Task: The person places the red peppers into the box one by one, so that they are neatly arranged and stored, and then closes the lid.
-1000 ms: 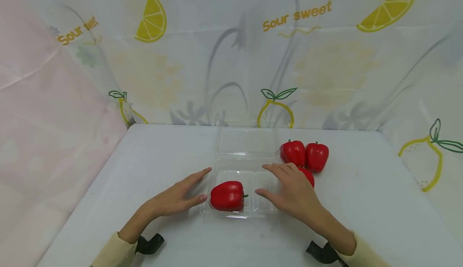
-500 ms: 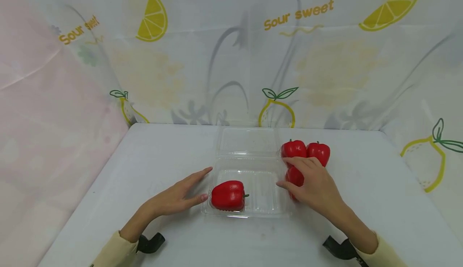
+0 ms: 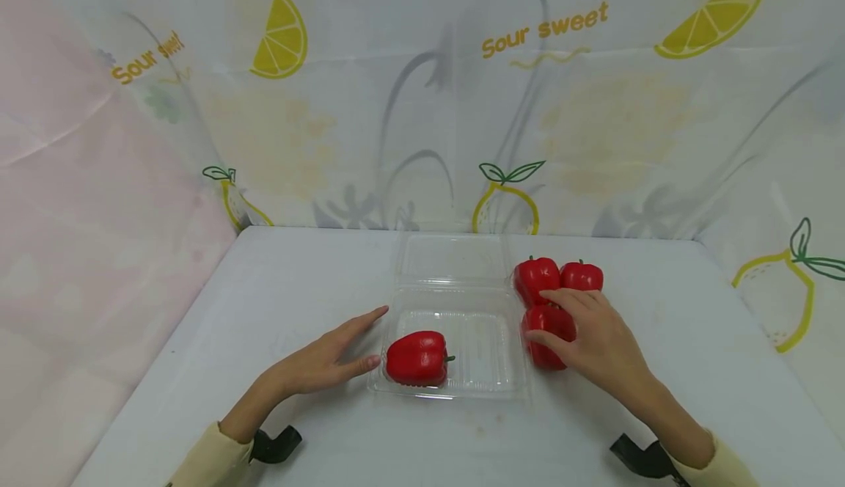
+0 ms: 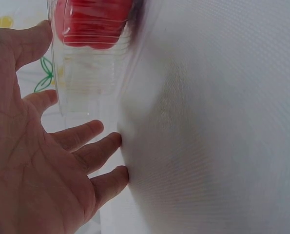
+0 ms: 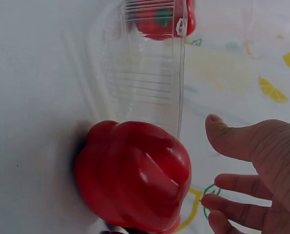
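A clear plastic clamshell box [image 3: 485, 348] lies with its lid [image 3: 454, 258] folded back on the white table. One red bell pepper [image 3: 416, 359] rests on its side in the left part of the tray, green stem pointing right. My left hand [image 3: 323, 361] stands at the box's left edge, fingers spread and straight, thumb close to the rim. Over the nearest loose bell pepper [image 3: 545, 326], right of the box, is my right hand [image 3: 604, 340]. In the right wrist view a gap shows between that pepper [image 5: 135, 175] and the relaxed fingers.
Two more red bell peppers stand behind the nearest one: the left pepper [image 3: 536, 279] by the box's edge, the right pepper [image 3: 582, 276] beside it. A printed cloth backdrop [image 3: 356, 105] rises along the table's back edge.
My right hand has moved right, from above the tray to over the nearest loose pepper, showing more of it. My left hand stays beside the box.
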Demonstrator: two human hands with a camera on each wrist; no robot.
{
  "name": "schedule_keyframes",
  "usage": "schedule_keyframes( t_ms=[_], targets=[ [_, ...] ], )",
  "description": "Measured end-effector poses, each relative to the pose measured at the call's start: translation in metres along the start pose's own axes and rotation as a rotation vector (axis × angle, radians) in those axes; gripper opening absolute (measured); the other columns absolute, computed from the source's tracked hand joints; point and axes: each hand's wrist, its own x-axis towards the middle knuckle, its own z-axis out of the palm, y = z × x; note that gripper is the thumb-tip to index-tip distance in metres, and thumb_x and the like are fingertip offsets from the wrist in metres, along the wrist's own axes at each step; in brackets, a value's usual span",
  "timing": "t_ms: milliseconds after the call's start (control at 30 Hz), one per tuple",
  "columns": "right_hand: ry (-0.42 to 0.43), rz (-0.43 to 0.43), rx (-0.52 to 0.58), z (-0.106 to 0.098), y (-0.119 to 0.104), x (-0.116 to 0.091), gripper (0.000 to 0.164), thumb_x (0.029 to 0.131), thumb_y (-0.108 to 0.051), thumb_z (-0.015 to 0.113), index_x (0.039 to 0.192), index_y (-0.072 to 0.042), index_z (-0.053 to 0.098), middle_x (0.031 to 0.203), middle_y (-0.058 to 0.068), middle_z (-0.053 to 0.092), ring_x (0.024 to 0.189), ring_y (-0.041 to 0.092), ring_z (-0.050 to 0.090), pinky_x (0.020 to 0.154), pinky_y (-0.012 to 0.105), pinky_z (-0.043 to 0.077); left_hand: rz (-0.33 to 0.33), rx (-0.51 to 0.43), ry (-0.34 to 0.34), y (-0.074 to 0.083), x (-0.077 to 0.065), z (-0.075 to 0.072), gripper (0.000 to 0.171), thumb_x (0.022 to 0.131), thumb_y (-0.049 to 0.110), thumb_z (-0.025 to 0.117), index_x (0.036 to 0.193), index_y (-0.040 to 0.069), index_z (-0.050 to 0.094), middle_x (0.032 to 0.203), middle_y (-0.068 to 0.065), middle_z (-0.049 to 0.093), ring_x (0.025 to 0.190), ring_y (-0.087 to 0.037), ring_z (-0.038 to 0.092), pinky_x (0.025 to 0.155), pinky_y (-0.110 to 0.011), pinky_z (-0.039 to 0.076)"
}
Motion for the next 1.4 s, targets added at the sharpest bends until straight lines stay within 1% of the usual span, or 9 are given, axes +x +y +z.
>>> schedule_keyframes(
  t_ms=[167, 333, 533, 667, 833, 1000, 1133, 1267, 1400],
  targets=[
    [-0.026, 0.010, -0.018, 0.001, 0.005, -0.004, 0.071, 0.061, -0.025, 0.095, 0.121, -0.007, 0.063, 0.115, 0.013, 0.063, 0.106, 0.033, 0.054, 0.074, 0.055, 0.057, -0.001, 0.006, 0.000, 0.000, 0.000, 0.000, 0.078, 0.092, 0.054, 0.059, 0.157, 0.028, 0.025, 0.159, 0.001, 0.029, 0.145, -0.027, 0.027, 0.106, -0.060, 0.035],
    [-0.050, 0.013, -0.024, 0.002, 0.009, -0.007, 0.069, 0.060, -0.023, 0.095, 0.120, -0.008, 0.065, 0.114, 0.012, 0.064, 0.105, 0.031, 0.053, 0.073, 0.052, 0.058, 0.004, 0.009, 0.001, -0.001, 0.000, 0.000, 0.078, 0.092, 0.054, 0.060, 0.157, 0.028, 0.025, 0.159, 0.001, 0.028, 0.145, -0.027, 0.027, 0.106, -0.061, 0.035],
    [-0.059, 0.017, -0.012, 0.003, 0.010, -0.010, 0.067, 0.061, -0.022, 0.095, 0.119, -0.008, 0.065, 0.112, 0.011, 0.065, 0.104, 0.030, 0.053, 0.072, 0.051, 0.058, -0.002, 0.008, -0.001, 0.000, 0.001, 0.001, 0.078, 0.092, 0.054, 0.059, 0.157, 0.028, 0.025, 0.159, 0.001, 0.028, 0.145, -0.027, 0.027, 0.106, -0.062, 0.034],
    [-0.077, 0.036, -0.017, 0.003, 0.009, -0.012, 0.068, 0.062, -0.024, 0.095, 0.120, -0.007, 0.064, 0.111, 0.011, 0.065, 0.104, 0.031, 0.053, 0.073, 0.051, 0.058, -0.002, -0.004, 0.000, 0.001, 0.000, 0.001, 0.079, 0.092, 0.054, 0.060, 0.157, 0.028, 0.025, 0.159, 0.001, 0.028, 0.145, -0.027, 0.027, 0.106, -0.061, 0.034],
    [-0.079, 0.051, -0.034, 0.003, 0.009, -0.013, 0.071, 0.061, -0.025, 0.095, 0.122, -0.007, 0.064, 0.112, 0.013, 0.064, 0.103, 0.032, 0.054, 0.073, 0.051, 0.058, -0.002, -0.002, 0.003, 0.001, 0.000, 0.001, 0.079, 0.092, 0.054, 0.060, 0.157, 0.028, 0.025, 0.159, 0.001, 0.028, 0.145, -0.027, 0.027, 0.106, -0.061, 0.035],
    [-0.088, 0.076, -0.054, 0.000, 0.010, -0.013, 0.068, 0.065, -0.029, 0.093, 0.122, -0.007, 0.064, 0.111, 0.012, 0.064, 0.100, 0.031, 0.054, 0.073, 0.050, 0.058, -0.005, 0.000, 0.005, 0.000, 0.000, 0.001, 0.078, 0.092, 0.055, 0.060, 0.157, 0.029, 0.025, 0.159, 0.001, 0.028, 0.145, -0.027, 0.027, 0.106, -0.062, 0.035],
    [-0.105, 0.116, -0.068, -0.004, 0.012, -0.014, 0.068, 0.066, -0.034, 0.092, 0.123, -0.009, 0.064, 0.105, 0.010, 0.064, 0.095, 0.030, 0.056, 0.068, 0.048, 0.058, -0.005, 0.003, 0.004, -0.001, 0.000, 0.002, 0.078, 0.092, 0.055, 0.059, 0.157, 0.029, 0.025, 0.159, 0.001, 0.028, 0.145, -0.027, 0.027, 0.106, -0.062, 0.034],
    [-0.123, 0.152, -0.088, -0.008, 0.015, -0.014, 0.070, 0.066, -0.039, 0.091, 0.123, -0.009, 0.064, 0.093, 0.008, 0.062, 0.084, 0.025, 0.056, 0.059, 0.040, 0.056, -0.002, 0.010, 0.006, -0.001, 0.000, 0.002, 0.078, 0.092, 0.055, 0.060, 0.157, 0.029, 0.025, 0.159, 0.001, 0.029, 0.145, -0.027, 0.028, 0.106, -0.061, 0.035],
    [-0.162, 0.170, -0.113, -0.011, 0.017, -0.015, 0.070, 0.068, -0.041, 0.089, 0.124, -0.008, 0.064, 0.088, 0.006, 0.060, 0.079, 0.023, 0.055, 0.056, 0.036, 0.054, -0.003, 0.018, 0.007, -0.002, 0.000, 0.002, 0.079, 0.092, 0.055, 0.059, 0.157, 0.029, 0.025, 0.159, 0.001, 0.028, 0.145, -0.027, 0.028, 0.106, -0.061, 0.035]
  ],
)
